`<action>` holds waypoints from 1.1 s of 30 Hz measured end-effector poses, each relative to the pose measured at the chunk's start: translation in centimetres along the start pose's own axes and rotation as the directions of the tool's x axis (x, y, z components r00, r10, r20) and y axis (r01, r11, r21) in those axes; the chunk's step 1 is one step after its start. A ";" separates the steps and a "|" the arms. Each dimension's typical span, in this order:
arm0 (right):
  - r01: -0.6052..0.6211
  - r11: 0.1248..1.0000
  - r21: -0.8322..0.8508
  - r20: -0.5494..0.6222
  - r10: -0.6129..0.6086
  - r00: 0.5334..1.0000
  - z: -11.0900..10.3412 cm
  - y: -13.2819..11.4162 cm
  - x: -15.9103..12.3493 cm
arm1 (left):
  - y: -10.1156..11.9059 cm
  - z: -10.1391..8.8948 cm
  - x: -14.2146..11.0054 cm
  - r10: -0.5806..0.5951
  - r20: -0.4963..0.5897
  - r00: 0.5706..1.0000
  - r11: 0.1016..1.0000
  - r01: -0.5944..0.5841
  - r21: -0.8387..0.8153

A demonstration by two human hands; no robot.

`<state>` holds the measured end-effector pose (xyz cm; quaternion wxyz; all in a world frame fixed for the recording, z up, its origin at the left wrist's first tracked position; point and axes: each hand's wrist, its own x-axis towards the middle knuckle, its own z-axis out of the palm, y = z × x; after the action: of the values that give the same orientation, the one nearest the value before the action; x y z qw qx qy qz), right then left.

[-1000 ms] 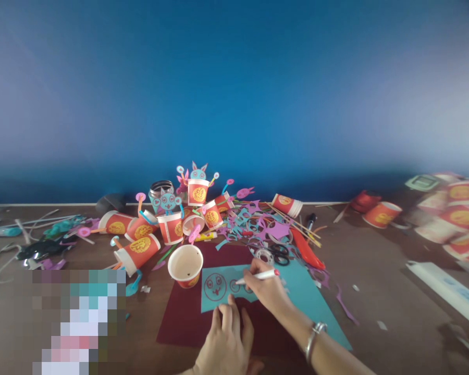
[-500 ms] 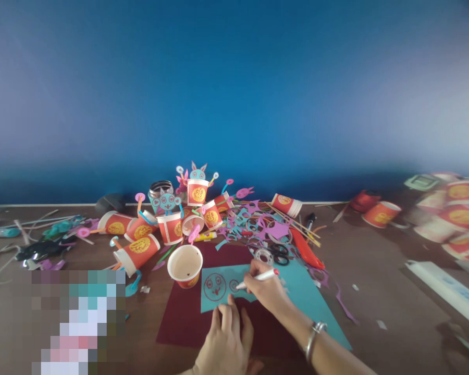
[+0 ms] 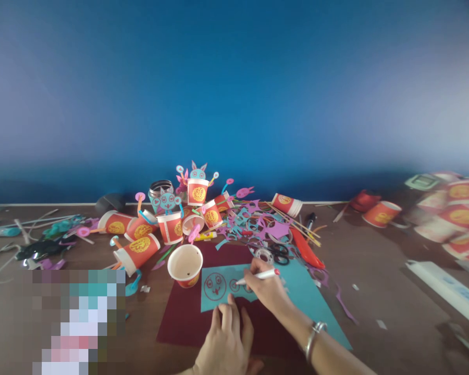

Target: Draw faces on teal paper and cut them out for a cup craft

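Note:
My right hand [image 3: 266,285] grips a white marker [image 3: 258,277] with a red end, its tip at a small red circle drawn on blue paper [image 3: 305,291]. To the left of that circle is a larger red-outlined face [image 3: 214,286]. My left hand [image 3: 227,333] lies with fingers stretched out, its fingertips at the paper's lower edge. Under the blue paper lies a dark red sheet [image 3: 175,323]. A paper cup [image 3: 185,264] stands upright at the sheet's upper left, its mouth facing me.
Behind the paper are black scissors [image 3: 279,254], a tape roll [image 3: 264,255] and a heap of paper scraps [image 3: 254,221]. Decorated red cups [image 3: 170,228] stand or lie at the back left. A white power strip [image 3: 447,291] and stacked cups [image 3: 463,213] are on the right.
The marker tip has shifted very slightly within the small circle, where a mark now shows inside. My left hand and the papers look unmoved.

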<state>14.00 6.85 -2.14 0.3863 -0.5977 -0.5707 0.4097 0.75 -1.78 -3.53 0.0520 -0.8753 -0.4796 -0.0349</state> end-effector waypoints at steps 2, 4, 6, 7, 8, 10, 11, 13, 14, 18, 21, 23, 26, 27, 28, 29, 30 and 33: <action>-0.005 1.000 -0.003 0.009 0.005 1.000 0.0 0.0 0.0 | 0.0 0.0 0.0 0.006 0.006 1.000 1.000 -0.006 -0.003; -0.006 1.000 -0.015 0.015 0.007 1.000 0.0 0.2 0.0 | 0.0 -0.1 0.0 0.006 0.008 1.000 1.000 -0.006 -0.010; -0.007 1.000 -0.023 0.022 0.007 1.000 0.0 0.3 0.1 | 0.0 -0.1 0.0 0.002 0.003 1.000 1.000 -0.002 -0.010; -0.010 1.000 -0.019 0.025 0.010 1.000 0.0 0.4 0.1 | 0.0 -0.1 0.0 0.001 -0.002 1.000 1.000 -0.001 -0.008; -0.015 1.000 -0.011 0.026 0.015 1.000 0.0 0.5 0.1 | 0.0 -0.2 0.0 -0.001 -0.007 1.000 1.000 0.001 -0.005; -0.018 1.000 0.008 0.023 0.018 1.000 0.0 0.5 0.2 | 0.0 -0.2 0.0 -0.004 -0.013 1.000 1.000 0.004 -0.003; -0.016 1.000 0.012 0.019 0.016 1.000 0.0 0.4 0.1 | 0.0 -0.2 0.0 -0.003 -0.014 1.000 1.000 0.003 -0.002; -0.007 1.000 0.007 0.010 0.007 1.000 0.0 0.1 0.1 | 0.0 -0.2 0.0 0.000 -0.011 1.000 1.000 -0.001 -0.002; -0.005 1.000 0.000 0.006 0.005 1.000 0.0 -0.1 0.0 | 0.0 -0.2 0.0 0.004 -0.009 1.000 1.000 -0.004 -0.001; -0.016 0.999 -0.034 0.002 0.016 1.000 -0.1 -0.5 -0.1 | 0.0 -0.2 0.0 0.004 -0.019 1.000 1.000 -0.004 -0.005; -0.011 0.999 -0.035 0.017 0.012 1.000 0.0 -0.3 -0.1 | 0.0 -0.2 0.0 -0.007 -0.032 0.999 1.000 0.007 -0.011; -0.009 1.000 -0.027 0.024 0.010 1.000 0.0 -0.1 0.0 | 0.0 -0.2 0.0 -0.008 -0.029 1.000 1.000 0.008 -0.013; -0.019 1.000 -0.019 0.029 0.019 0.999 0.0 0.1 0.1 | 0.0 -0.2 0.0 -0.002 -0.012 1.000 1.000 0.002 -0.016; -0.021 1.000 -0.010 0.028 0.021 0.999 0.0 0.2 0.1 | 0.0 -0.2 0.0 -0.002 -0.007 1.000 1.000 0.002 -0.016; -0.020 1.000 0.000 0.028 0.020 0.999 0.0 0.3 0.1 | 0.0 -0.2 0.0 -0.003 -0.004 1.000 1.000 0.003 -0.013; -0.017 1.000 0.011 0.025 0.017 1.000 0.0 0.3 0.1 | 0.0 -0.2 0.0 -0.005 -0.004 1.000 1.000 0.005 -0.010; -0.013 1.000 0.019 0.022 0.012 1.000 0.0 0.3 0.1 | 0.0 -0.2 0.0 -0.007 -0.006 1.000 1.000 0.007 -0.007; -0.004 1.000 0.012 0.018 0.003 1.000 0.0 0.3 0.1 | 0.1 -0.2 0.0 -0.007 -0.016 1.000 1.000 0.007 0.004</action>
<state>14.06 6.95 -2.40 0.3839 -0.5927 -0.5707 0.4192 0.82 -1.81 -3.29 0.0575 -0.8733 -0.4821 -0.0411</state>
